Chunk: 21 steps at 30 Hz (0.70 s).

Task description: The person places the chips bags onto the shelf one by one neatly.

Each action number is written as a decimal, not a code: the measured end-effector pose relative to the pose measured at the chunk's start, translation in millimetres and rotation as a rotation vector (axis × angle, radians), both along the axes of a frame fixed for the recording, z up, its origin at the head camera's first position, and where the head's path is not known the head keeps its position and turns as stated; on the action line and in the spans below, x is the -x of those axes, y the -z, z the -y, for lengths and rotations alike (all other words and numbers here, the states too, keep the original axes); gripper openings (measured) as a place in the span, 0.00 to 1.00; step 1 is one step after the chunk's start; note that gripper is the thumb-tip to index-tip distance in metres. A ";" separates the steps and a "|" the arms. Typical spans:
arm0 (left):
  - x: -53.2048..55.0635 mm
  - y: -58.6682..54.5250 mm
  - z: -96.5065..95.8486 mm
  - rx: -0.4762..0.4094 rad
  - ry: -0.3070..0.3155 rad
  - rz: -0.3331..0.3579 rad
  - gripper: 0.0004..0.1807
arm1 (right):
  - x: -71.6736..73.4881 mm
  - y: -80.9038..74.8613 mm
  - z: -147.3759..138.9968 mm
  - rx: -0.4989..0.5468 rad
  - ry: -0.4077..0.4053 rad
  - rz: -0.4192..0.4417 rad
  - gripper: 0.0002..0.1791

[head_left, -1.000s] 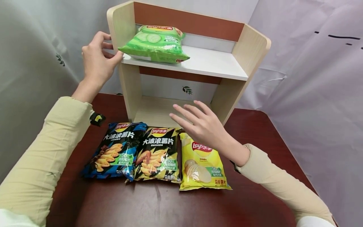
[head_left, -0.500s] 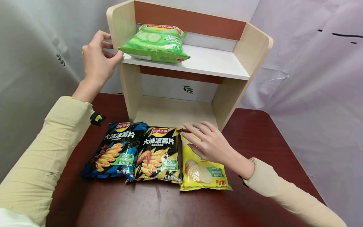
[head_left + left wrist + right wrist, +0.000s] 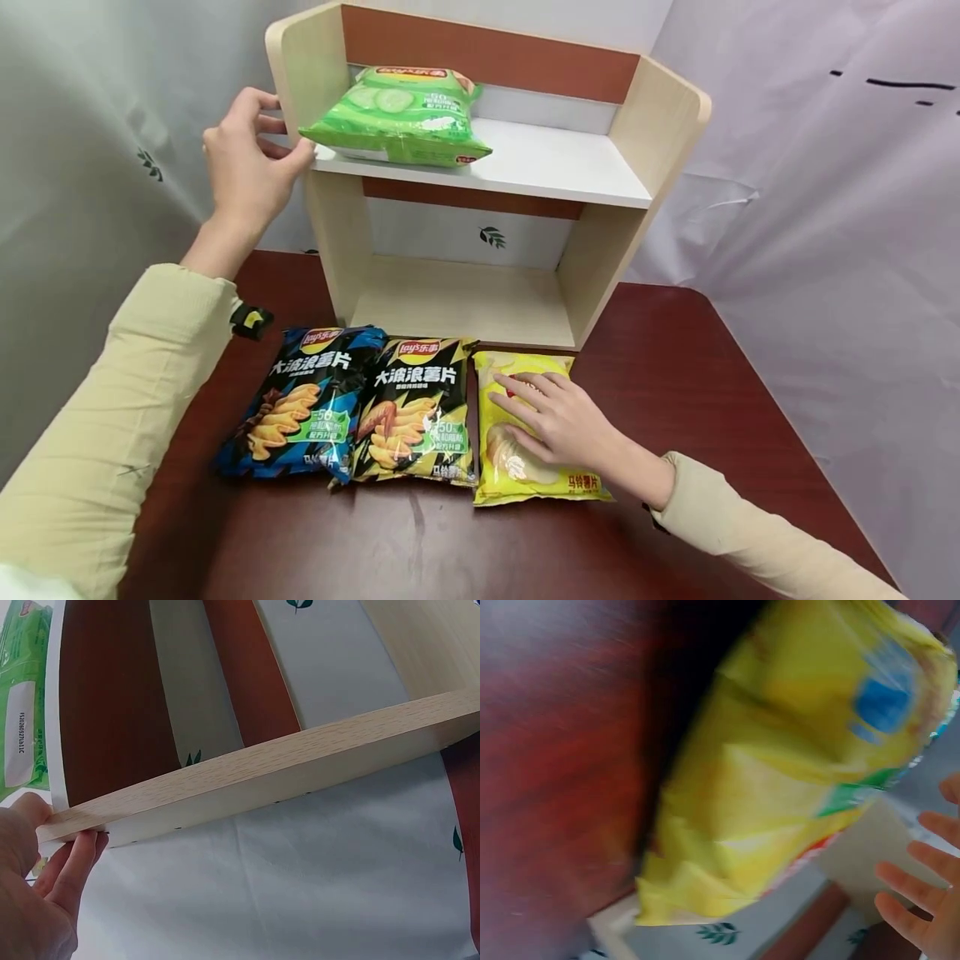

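Observation:
My left hand [image 3: 251, 162] grips the left side panel [image 3: 247, 772] of a small two-tier wooden shelf [image 3: 558, 158], thumb on one face and fingers on the other. Beside the thumb, a green cucumber-flavour chip bag [image 3: 408, 121] lies on the white upper board. Over a yellow chip bag [image 3: 517, 475] on the table hovers my right hand [image 3: 566, 421], hiding part of the bag's logo and middle. In the right wrist view its fingers [image 3: 904, 889] are spread and apart from the yellow bag.
Left of the yellow bag lie a black-and-gold chip bag [image 3: 412, 408] and a black-and-blue one [image 3: 303, 408], side by side on the dark red table [image 3: 420, 542]. The shelf's lower board [image 3: 465, 296] stands just behind the bags. Pale cloth [image 3: 847, 250] hangs around the table.
My right hand has come down from in front of the lower shelf to over the yellow bag. The left hand keeps its grip on the panel. The view has shifted slightly.

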<state>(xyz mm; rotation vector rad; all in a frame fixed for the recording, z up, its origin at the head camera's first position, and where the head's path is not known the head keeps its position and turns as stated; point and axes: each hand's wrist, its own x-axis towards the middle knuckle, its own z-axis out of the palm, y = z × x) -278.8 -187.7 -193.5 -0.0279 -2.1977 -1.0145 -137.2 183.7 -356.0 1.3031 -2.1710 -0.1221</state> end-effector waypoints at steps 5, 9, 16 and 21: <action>0.3 1.7 0.3 0.002 -0.003 0.010 0.20 | -5.7 13.1 -15.1 0.034 0.016 0.037 0.24; 0.7 2.3 0.0 0.002 0.002 0.009 0.21 | -14.0 18.8 -25.0 0.039 0.004 0.031 0.25; 0.6 3.2 -0.3 -0.010 -0.014 -0.008 0.20 | -31.1 22.9 -33.7 0.060 -0.005 0.059 0.26; 1.0 3.5 -1.0 -0.008 -0.018 -0.020 0.20 | -38.5 25.5 -35.1 0.066 -0.015 0.097 0.27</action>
